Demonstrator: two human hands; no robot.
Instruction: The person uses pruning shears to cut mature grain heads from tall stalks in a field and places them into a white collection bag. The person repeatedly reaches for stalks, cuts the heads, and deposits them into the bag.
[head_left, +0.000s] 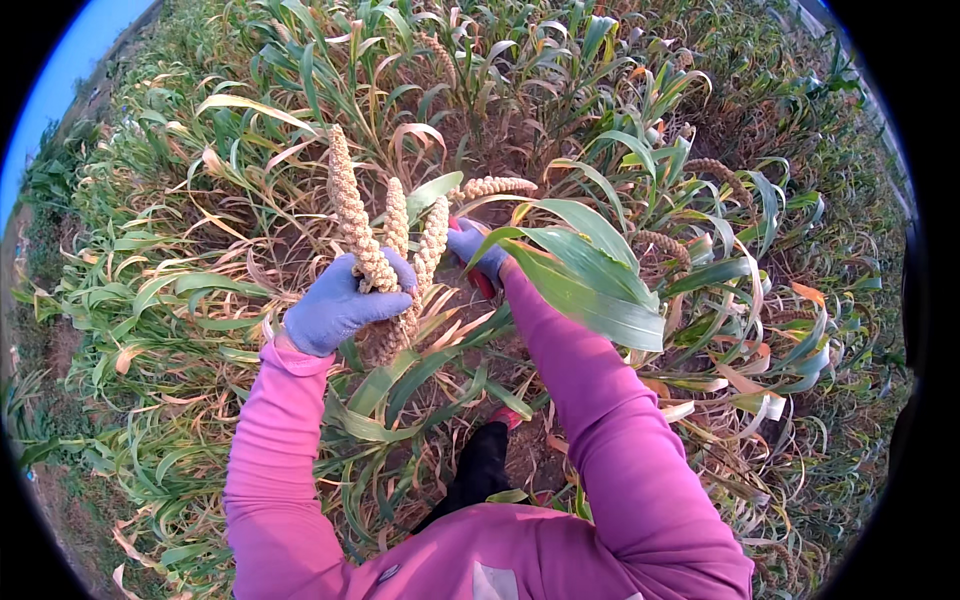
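My left hand (349, 304), in a blue-grey work glove, is closed around several cut-looking foxtail millet heads (352, 202); thick and pale tan, they point upward, and one hangs below the palm. My right hand (478, 247), gloved alike, is closed on a red-handled tool (481, 283); its blade is hidden, so its kind cannot be told. Just beyond that hand another millet head (495, 186) lies nearly level, tip to the right. Broad green leaves (585, 277) partly cover my right wrist and forearm.
Dense millet plants with green and dried leaves (217, 285) surround me. More drooping millet heads (664, 246) hang at the right, others at the top. Bare soil (532, 450) shows near my red shoe (506, 417). A pale strip runs along the far right edge.
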